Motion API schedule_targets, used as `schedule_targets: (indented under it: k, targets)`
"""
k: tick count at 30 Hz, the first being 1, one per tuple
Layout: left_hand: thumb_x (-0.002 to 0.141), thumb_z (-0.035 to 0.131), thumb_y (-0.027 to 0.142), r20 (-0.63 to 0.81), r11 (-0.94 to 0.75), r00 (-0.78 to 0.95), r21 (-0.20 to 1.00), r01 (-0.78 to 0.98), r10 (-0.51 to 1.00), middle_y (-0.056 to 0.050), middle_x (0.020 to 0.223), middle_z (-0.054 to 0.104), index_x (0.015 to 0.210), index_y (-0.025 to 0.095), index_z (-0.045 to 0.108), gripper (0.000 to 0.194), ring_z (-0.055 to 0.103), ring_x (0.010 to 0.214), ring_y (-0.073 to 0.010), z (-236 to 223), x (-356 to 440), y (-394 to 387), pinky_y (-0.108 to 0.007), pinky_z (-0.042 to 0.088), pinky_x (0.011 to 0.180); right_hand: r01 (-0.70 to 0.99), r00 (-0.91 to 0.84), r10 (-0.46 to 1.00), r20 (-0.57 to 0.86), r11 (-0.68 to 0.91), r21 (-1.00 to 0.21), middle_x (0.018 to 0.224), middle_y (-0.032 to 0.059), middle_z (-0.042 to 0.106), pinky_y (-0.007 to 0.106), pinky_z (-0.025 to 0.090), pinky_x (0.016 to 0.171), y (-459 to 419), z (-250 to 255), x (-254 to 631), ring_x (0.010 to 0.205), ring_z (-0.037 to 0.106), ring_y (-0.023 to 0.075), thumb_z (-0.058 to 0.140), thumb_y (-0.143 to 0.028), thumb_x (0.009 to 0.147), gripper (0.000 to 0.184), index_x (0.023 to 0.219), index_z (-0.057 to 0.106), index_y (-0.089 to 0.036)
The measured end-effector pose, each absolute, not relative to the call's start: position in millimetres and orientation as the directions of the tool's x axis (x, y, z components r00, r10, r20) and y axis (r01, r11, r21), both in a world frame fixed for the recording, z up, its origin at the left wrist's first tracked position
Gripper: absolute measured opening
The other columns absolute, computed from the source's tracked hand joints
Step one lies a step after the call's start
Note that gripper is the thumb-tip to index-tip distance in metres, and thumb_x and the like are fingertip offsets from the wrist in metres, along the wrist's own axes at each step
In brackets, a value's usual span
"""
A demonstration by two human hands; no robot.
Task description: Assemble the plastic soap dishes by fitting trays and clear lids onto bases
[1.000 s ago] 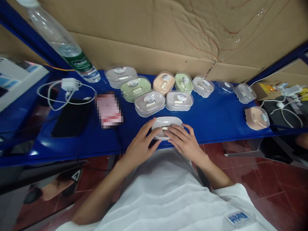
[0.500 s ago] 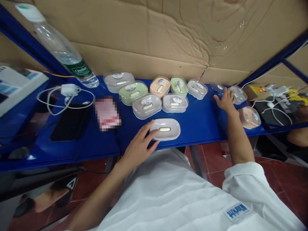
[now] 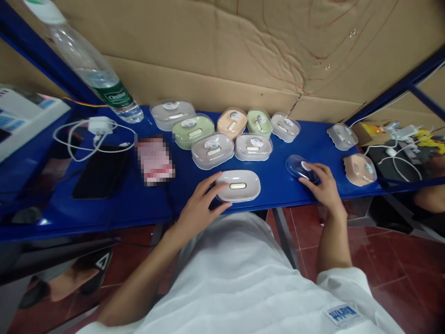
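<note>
An uncovered pale grey soap dish with a cream oval piece in its middle lies near the blue table's front edge. My left hand grips its left end, the fingers at the far rim and the thumb at the near side. To the right, a clear plastic lid with a white round sticker is held at its right end by my right hand, apart from the dish. Behind the dish are lidded grey soap dishes, lidded green ones and a lidded peach one.
A grey dish and a peach dish, both lidded, stand on the right. Leftward are a pixelated pink packet, a black phone-like slab, a white charger with cable and a water bottle. Cardboard backs the table.
My right hand has brought the clear lid from the back right toward the front and left, nearer the uncovered dish. My left hand has stayed at the dish.
</note>
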State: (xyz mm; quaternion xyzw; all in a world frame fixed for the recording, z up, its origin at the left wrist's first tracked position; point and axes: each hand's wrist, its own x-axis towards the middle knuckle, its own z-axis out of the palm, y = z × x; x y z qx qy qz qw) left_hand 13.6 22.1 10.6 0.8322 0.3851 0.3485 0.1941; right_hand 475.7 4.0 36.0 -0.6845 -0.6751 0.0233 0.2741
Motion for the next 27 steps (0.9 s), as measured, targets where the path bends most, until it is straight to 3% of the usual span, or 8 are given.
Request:
schedule_targets:
  k: [5, 8, 12, 19, 24, 27]
  targets:
    - [0.100, 0.079, 0.032, 0.476, -0.646, 0.440, 0.611, 0.457, 0.762, -0.015, 0.173, 0.041, 0.159, 0.035, 0.052, 0.065, 0.051, 0.156, -0.0355, 8.9, 14.0, 21.3, -0.057, 0.053, 0.124, 0.852, 0.075, 0.864, 0.498, 0.204, -0.482, 0.145, 0.0135, 0.068, 0.057, 0.056, 0.117, -37.6, 32.7, 382.6, 0.135, 0.068, 0.0344, 0.072, -0.054, 0.102, 0.051, 0.148, 0.070, -0.030]
    - [0.098, 0.082, 0.032, 0.545, -0.687, 0.418, 0.594, 0.419, 0.727, -0.015, 0.174, 0.037, 0.162, 0.037, 0.048, 0.072, 0.052, 0.155, -0.0358, 10.3, 12.6, 21.4, -0.057, 0.054, 0.123, 0.788, -0.120, 0.850, 0.513, 0.395, -0.471, 0.147, 0.0137, 0.067, 0.060, 0.054, 0.120, -30.6, 35.3, 332.2, 0.143, 0.063, 0.0363, 0.071, -0.051, 0.104, 0.050, 0.150, 0.068, -0.032]
    - [0.099, 0.082, 0.034, 0.567, -0.705, 0.420, 0.561, 0.434, 0.709, -0.015, 0.168, 0.046, 0.160, 0.036, 0.050, 0.069, 0.060, 0.148, -0.0341, 11.7, 10.2, 21.3, -0.058, 0.053, 0.124, 0.700, -0.342, 0.806, 0.483, 0.562, -0.442, 0.150, 0.0133, 0.065, 0.062, 0.050, 0.125, -9.1, 36.5, 296.1, 0.152, 0.056, 0.0359, 0.070, -0.047, 0.106, 0.048, 0.151, 0.068, -0.033]
    - [0.103, 0.075, 0.037, 0.510, -0.663, 0.423, 0.574, 0.481, 0.749, -0.014, 0.158, 0.059, 0.150, 0.030, 0.062, 0.048, 0.062, 0.145, -0.0321, 6.1, 11.5, 22.1, -0.054, 0.056, 0.121, 0.687, -0.416, 0.776, 0.474, 0.609, -0.395, 0.159, 0.0132, 0.058, 0.063, 0.047, 0.129, -4.1, 27.2, 285.4, 0.160, 0.047, 0.0350, 0.071, -0.036, 0.106, 0.059, 0.164, 0.055, -0.035]
    - [0.105, 0.071, 0.038, 0.459, -0.626, 0.429, 0.622, 0.470, 0.778, -0.013, 0.164, 0.055, 0.151, 0.032, 0.063, 0.047, 0.067, 0.139, -0.0310, 5.5, 13.2, 20.7, -0.052, 0.058, 0.120, 0.780, -0.353, 0.828, 0.435, 0.517, -0.352, 0.181, 0.0091, 0.032, 0.069, 0.039, 0.131, -15.7, 18.6, 284.4, 0.170, 0.026, 0.0403, 0.075, -0.032, 0.103, 0.074, 0.170, 0.044, -0.042]
    - [0.107, 0.068, 0.039, 0.432, -0.615, 0.443, 0.623, 0.483, 0.786, -0.013, 0.167, 0.052, 0.154, 0.034, 0.061, 0.048, 0.069, 0.137, -0.0313, 7.5, 13.8, 19.4, -0.051, 0.061, 0.116, 0.777, -0.332, 0.826, 0.455, 0.513, -0.365, 0.183, 0.0064, 0.030, 0.066, 0.041, 0.132, -19.7, 13.6, 282.1, 0.169, 0.030, 0.0381, 0.074, -0.027, 0.103, 0.085, 0.175, 0.031, -0.046]
